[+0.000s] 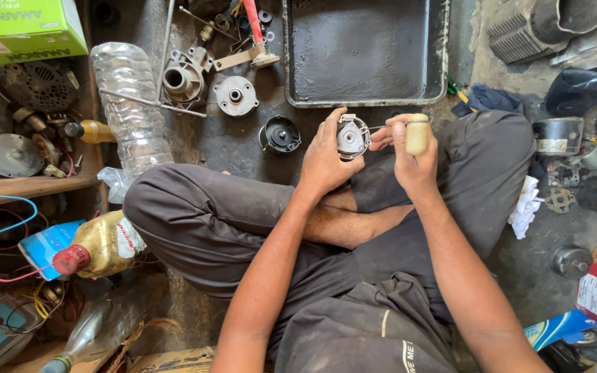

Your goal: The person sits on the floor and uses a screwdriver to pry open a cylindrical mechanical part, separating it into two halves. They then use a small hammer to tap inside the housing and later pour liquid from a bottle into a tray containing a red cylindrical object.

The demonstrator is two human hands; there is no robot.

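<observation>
- The person sat cross-legged on a grimy workshop floor, both hands up over the knees, right in the middle of the view.
- Left hand had its fingers curled around a small round metal housing, grey with a wire-like ring around its rim, open face turned up toward the camera. Thumb on the near side, the other fingers wrapped over the top and far edge, so a proper cupping grip.
- Right hand was closed in a fist around a screwdriver with a cream handle. Handle stood upright out of the fist, just to the right of the housing.
- Key bit: the thin shaft seemed to run roughly sideways from the right hand's fingers leftward into the rim of the housing. So the part lay to the left of the tool hand, touching or nearly touching the tip; too small to tell which.
- The two hands were almost knuckle to knuckle, with the left one carrying the part.
- Around them: a black round cap on the floor just left of the left hand, a silver flanged disc and another cast part further up.
- A dark, oily metal tray sat straight ahead of the hands.
- A clear crushed plastic bottle lay off to the left, a yellow oil bottle with a red cap by the left knee, and a white rag by the right knee.
</observation>
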